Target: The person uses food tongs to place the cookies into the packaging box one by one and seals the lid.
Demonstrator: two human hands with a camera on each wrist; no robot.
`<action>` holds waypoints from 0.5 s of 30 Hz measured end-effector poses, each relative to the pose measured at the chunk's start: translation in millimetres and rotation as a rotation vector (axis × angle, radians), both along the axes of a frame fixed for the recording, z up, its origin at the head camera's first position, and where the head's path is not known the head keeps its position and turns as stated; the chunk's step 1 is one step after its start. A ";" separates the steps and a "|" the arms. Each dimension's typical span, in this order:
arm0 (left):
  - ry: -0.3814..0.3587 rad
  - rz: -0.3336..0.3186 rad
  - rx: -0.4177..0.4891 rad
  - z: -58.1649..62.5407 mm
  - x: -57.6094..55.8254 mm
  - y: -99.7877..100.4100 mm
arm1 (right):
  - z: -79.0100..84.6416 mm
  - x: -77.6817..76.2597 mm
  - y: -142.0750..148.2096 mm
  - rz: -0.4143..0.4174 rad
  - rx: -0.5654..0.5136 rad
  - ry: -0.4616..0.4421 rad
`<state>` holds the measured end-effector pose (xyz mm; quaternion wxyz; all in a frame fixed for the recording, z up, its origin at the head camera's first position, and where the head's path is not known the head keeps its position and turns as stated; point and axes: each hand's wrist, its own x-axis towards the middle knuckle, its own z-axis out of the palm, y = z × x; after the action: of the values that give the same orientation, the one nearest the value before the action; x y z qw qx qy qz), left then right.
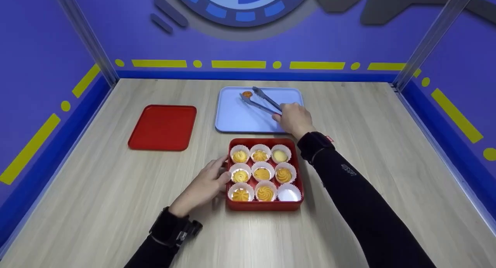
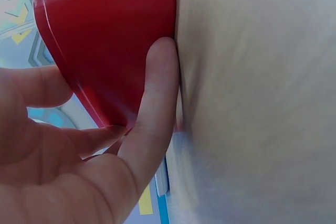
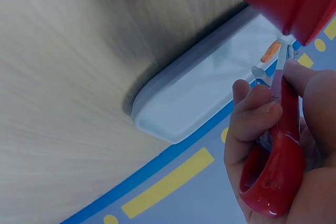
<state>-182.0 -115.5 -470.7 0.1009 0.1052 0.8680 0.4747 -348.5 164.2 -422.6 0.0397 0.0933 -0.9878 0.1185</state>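
Head view: the tongs [image 1: 268, 100] are held in the right hand [image 1: 296, 120], their red handles wrapped by fingers and thumb, as is also shown by the right wrist view, with the tips parted about the one cookie [image 1: 247, 94] lying near the far edge of the tray [image 1: 230, 119]; whether it is touched by either tip cannot be told. On the table [image 1: 116, 182], just on the near side of the tray, the box [image 1: 263, 207] is steadied by the left hand [image 1: 203, 186], whose fingers and thumb are laid against its left side, spread rather than clasped. Eight cups [image 1: 241, 166] are filled and the near right cup [image 1: 289, 193] is bare, so the step in hand is judged to be the picking of the last piece. For the next move, a light, even squeeze seems to be called for, since a crumbly piece could be broken
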 end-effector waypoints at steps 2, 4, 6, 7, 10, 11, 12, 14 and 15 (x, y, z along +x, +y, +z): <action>0.004 -0.001 0.007 0.0 0.1 0.0 | -1.8 -1.4 -0.2 0.005 -0.008 0.010; 0.000 0.001 0.013 0.6 0.3 -0.2 | -3.2 -2.7 -0.1 0.013 -0.008 0.024; 0.000 0.001 0.013 0.7 0.7 -0.5 | -3.9 -3.7 0.0 0.019 -0.007 0.031; 0.002 -0.001 0.009 0.7 0.8 -0.6 | -3.8 -4.0 0.0 0.021 -0.003 0.034; -0.002 -0.001 -0.002 0.1 1.3 -0.9 | -1.7 -4.4 0.7 0.024 0.008 0.034; -0.004 -0.001 -0.005 0.0 1.3 -0.8 | -0.2 -4.3 1.2 0.025 0.014 0.031; -0.007 0.000 -0.005 0.0 1.3 -0.7 | 1.8 -3.8 2.2 0.027 0.020 0.028; -0.016 0.001 -0.008 0.7 1.1 -0.4 | 6.9 -2.4 5.5 0.034 0.040 0.027; -0.020 0.001 -0.009 1.1 0.8 -0.4 | 10.0 -1.4 8.0 0.041 0.055 0.029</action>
<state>-181.2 -115.9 -469.7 0.1098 0.0994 0.8691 0.4719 -349.9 172.2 -412.6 0.0488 0.1164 -0.9879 0.0906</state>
